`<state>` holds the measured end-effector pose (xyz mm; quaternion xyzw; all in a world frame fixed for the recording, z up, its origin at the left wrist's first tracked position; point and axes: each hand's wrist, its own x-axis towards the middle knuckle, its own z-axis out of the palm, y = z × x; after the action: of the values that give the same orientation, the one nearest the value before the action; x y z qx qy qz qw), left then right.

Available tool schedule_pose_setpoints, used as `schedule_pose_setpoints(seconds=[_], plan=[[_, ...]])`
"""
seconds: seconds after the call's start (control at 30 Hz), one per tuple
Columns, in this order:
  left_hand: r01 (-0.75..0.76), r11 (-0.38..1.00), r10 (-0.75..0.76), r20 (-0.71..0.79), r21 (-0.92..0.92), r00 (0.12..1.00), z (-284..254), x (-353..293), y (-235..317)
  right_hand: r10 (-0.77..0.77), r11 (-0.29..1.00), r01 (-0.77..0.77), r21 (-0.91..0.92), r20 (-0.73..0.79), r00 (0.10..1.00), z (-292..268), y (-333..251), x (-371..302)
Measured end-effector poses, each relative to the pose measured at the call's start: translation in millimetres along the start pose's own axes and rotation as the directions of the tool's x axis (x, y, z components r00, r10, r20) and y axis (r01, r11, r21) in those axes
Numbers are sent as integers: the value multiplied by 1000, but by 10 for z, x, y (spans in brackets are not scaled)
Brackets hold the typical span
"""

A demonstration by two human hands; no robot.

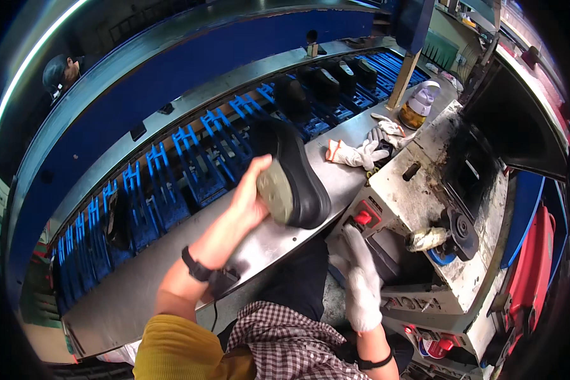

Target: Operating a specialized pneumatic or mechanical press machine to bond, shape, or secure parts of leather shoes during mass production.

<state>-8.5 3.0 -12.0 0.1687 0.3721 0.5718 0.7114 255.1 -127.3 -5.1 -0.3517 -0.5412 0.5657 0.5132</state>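
We find the left grip (pixel 250 199) bare and closed around the pale end of a black shoe (pixel 301 183), which is held tilted above the near edge of the metal counter (pixel 152 278). The right grip (pixel 363 294), in a white glove, is wide, its fingers extended just beside a red switch (pixel 363 217) on the machine (pixel 396 171). We note work gloves (pixel 354 154) and a lidded jar (pixel 417 109) toward the counter's right end, and blue slats (pixel 218 152) along its far edge.

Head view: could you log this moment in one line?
left hand: bare, holds black shoe | right hand: gloved, near red knob | blue rack: more dark shoes
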Motion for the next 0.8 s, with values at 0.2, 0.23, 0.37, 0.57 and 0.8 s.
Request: schedule_pose_setpoints(seconds=[0.2, 0.23, 0.37, 0.57, 0.8], plan=[[94, 927, 64, -400, 363, 914, -267, 1660, 714, 66, 962, -124, -244, -231, 971, -556, 199, -492], [66, 910, 111, -394, 410, 912, -336, 1992, 789, 81, 933, -174, -317, -284, 955, -608, 222, -556], [53, 842, 259, -488, 537, 834, -885, 3134, 1062, 168, 969, -231, -92, -443, 881, -638, 420, -713], [-13, 459, 725, -366, 888, 583, -1246, 3892, 998, 227, 957, -287, -33, -530, 817, -646, 444, -792], [-330, 551, 720, -236, 767, 653, -997, 3214, 748, -199, 813, -41, -580, -342, 918, -630, 80, -661]])
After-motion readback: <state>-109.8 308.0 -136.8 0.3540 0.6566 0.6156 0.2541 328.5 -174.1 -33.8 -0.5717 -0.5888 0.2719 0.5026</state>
